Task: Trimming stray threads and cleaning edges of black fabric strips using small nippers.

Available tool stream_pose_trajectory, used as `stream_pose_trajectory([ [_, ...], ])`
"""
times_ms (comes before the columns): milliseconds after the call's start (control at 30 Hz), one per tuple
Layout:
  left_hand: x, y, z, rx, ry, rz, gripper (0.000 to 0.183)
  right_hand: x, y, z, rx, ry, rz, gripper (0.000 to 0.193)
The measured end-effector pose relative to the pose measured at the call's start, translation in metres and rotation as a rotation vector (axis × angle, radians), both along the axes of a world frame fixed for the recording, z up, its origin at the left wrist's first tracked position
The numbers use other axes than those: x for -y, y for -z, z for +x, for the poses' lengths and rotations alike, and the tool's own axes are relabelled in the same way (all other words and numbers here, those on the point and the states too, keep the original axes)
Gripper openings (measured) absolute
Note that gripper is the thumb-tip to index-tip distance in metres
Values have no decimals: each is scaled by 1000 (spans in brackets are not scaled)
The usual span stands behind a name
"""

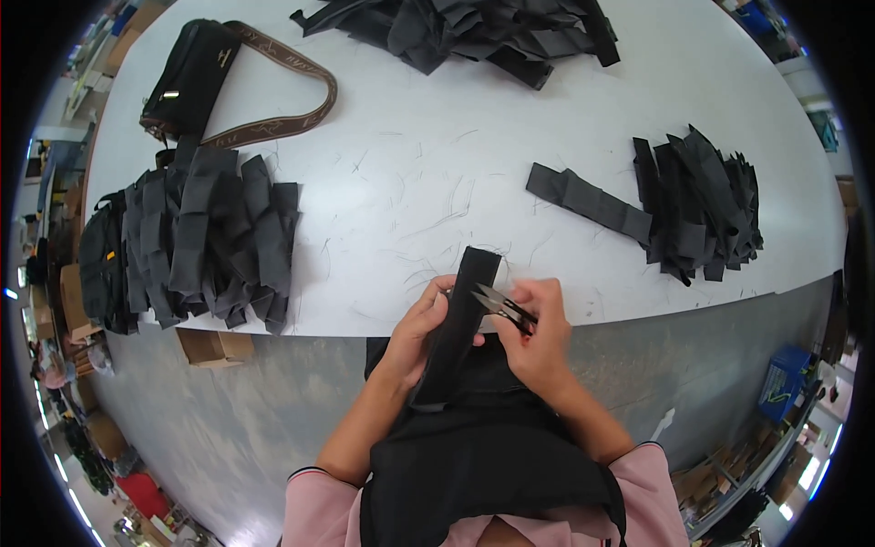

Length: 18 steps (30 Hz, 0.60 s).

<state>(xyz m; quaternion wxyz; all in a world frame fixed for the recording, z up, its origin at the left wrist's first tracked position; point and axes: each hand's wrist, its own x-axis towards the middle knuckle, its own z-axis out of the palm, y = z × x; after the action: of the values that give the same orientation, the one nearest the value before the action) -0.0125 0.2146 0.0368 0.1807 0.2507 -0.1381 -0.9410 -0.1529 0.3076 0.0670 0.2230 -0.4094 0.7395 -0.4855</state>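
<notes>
My left hand [421,330] is closed round a black fabric strip [460,319], held at a slant over the table's near edge. In my right hand [540,333] is a pair of thread snips [499,304] with a dark handle. Their metal blades stand a little apart, with the tips against or just over the strip's right edge. Loose dark threads lie on the white table [383,228] beyond the strip's upper end. Part of my left fingers is hidden behind the strip.
Dark fabric strips are heaped at left [214,237], at right [697,205] and at the far edge [483,32]. One strip [591,202] juts from the right heap. A black bag [193,77] with a brown strap lies far left. A cardboard box [214,348] sits below the table.
</notes>
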Motion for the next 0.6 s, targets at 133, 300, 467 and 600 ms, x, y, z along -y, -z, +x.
stream_pose_trajectory([
  [133,1,-11,-3,-24,-3,119,42,-6,-11,-4,-284,-166,-3,33],
  [300,-1,-10,-1,-157,38,134,41,1,-13,2,-276,-171,-122,30],
  [467,-5,-7,4,-58,70,119,45,-4,-10,4,-348,-206,-87,28],
  [600,-5,-9,4,-63,82,67,55,-9,-14,3,-263,-147,-113,26],
])
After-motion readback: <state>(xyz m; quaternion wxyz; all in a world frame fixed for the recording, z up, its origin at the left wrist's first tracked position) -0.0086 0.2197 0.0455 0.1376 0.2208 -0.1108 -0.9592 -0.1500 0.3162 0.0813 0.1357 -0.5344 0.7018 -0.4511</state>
